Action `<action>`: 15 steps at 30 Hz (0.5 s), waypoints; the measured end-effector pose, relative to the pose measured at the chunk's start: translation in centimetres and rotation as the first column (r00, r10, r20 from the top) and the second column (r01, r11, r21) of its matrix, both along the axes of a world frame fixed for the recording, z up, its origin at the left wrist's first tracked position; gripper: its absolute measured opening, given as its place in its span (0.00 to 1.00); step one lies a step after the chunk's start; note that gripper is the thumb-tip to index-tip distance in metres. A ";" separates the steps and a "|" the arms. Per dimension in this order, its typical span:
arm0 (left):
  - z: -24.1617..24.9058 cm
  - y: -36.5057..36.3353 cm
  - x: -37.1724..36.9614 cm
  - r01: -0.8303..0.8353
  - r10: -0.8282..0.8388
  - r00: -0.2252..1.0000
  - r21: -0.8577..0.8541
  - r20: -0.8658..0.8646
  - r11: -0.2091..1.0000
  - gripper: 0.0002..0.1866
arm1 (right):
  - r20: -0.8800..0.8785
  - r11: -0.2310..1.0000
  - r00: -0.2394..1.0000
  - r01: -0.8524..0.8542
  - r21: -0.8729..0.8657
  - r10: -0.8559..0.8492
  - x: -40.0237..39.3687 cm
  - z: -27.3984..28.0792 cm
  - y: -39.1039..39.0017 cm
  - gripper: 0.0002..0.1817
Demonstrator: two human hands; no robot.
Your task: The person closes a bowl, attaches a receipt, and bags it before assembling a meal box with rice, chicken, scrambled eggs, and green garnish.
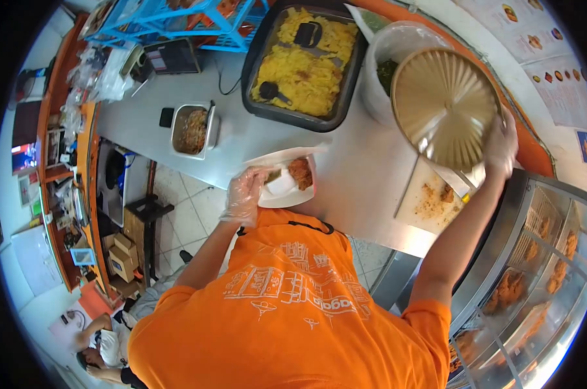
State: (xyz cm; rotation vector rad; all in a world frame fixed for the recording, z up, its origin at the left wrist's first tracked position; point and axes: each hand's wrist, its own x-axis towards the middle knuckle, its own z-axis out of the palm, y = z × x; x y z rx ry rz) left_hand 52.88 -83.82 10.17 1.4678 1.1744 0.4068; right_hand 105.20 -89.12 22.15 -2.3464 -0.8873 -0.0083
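My left hand [243, 191], in a clear plastic glove, is closed on the left side of a white paper food box [282, 198] near the counter's front edge. Inside the box lie a piece of fried chicken [300, 174] and a white mound [281, 184] that looks like rice. At the right, my gloved right hand [501, 146] grips the rim of a large ribbed tan lid [446, 107]. The lid is raised and tilted beside a white bucket [373, 91] lined with plastic, where dark green leaves [386, 74] show. Some of my right fingers are behind the lid.
A black pan [249, 87] of yellow food stands at the back, a metal container [194, 131] of chopped food to the left. On a cutting board [413, 194] lie crumbs and a knife [454, 180]. A glass warmer [533, 259] with fried chicken borders the right side.
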 end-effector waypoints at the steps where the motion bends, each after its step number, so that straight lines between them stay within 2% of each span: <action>1: -2.1 -0.6 -0.2 -0.146 0.139 0.988 0.112 0.062 0.983 0.10 | 0.015 1.000 1.000 0.009 0.006 -0.010 2.0 -3.1 2.8 0.20; 2: -3.7 -0.9 0.0 -0.290 0.264 0.954 0.217 0.144 0.932 0.09 | 0.034 1.000 0.999 0.021 0.017 -0.022 3.5 -6.2 4.5 0.21; 3: -4.6 -1.0 0.6 -0.304 0.242 0.943 0.293 0.229 0.906 0.08 | 0.039 0.999 0.999 0.013 0.035 -0.015 3.0 -6.8 5.3 0.21; 4: -5.7 -0.7 0.1 -0.313 0.248 0.940 0.301 0.235 0.901 0.08 | 0.048 0.996 0.996 0.082 -0.021 -0.080 2.4 -7.0 5.9 0.20; 5: -6.9 -0.6 -0.3 -0.151 0.135 0.988 0.474 0.069 0.867 0.08 | 0.064 0.987 0.988 0.144 -0.078 -0.139 1.8 -7.3 6.6 0.20; 6: -7.5 -0.2 -0.5 0.036 0.045 0.992 0.605 -0.119 0.796 0.09 | 0.070 0.989 0.990 0.129 -0.069 -0.124 1.8 -8.1 6.9 0.20; 7: -6.5 0.2 0.3 0.010 0.052 0.996 0.660 -0.074 0.751 0.09 | 0.037 0.987 0.987 0.157 -0.021 -0.156 2.1 -8.8 6.7 0.20; 8: -7.4 0.4 0.0 -0.005 0.066 0.996 0.663 -0.067 0.748 0.09 | 0.002 0.982 0.983 0.185 0.024 -0.185 2.5 -9.3 6.6 0.20; 10: -8.6 1.0 -0.7 0.287 -0.051 0.902 0.507 -0.429 0.813 0.07 | -0.032 0.979 0.980 0.199 0.037 -0.198 1.6 -8.8 6.9 0.20; 11: -9.1 1.3 -1.0 0.286 -0.048 0.902 0.511 -0.428 0.811 0.07 | -0.038 0.981 0.981 0.192 0.003 -0.192 1.8 -8.9 6.9 0.20; 13: -6.9 2.3 0.0 0.295 -0.154 0.875 0.252 -0.459 0.922 0.07 | -0.080 0.982 0.978 0.191 -0.015 -0.191 1.7 -8.8 6.8 0.21; 14: -5.8 2.5 -0.1 0.290 -0.150 0.880 0.260 -0.451 0.921 0.07 | -0.071 0.982 0.980 0.188 -0.008 -0.189 1.6 -8.3 7.0 0.21; 15: -4.5 2.5 -0.2 0.320 -0.241 0.924 0.254 -0.296 0.913 0.08 | -0.031 0.968 0.975 0.215 -0.132 -0.221 0.9 -7.4 7.4 0.22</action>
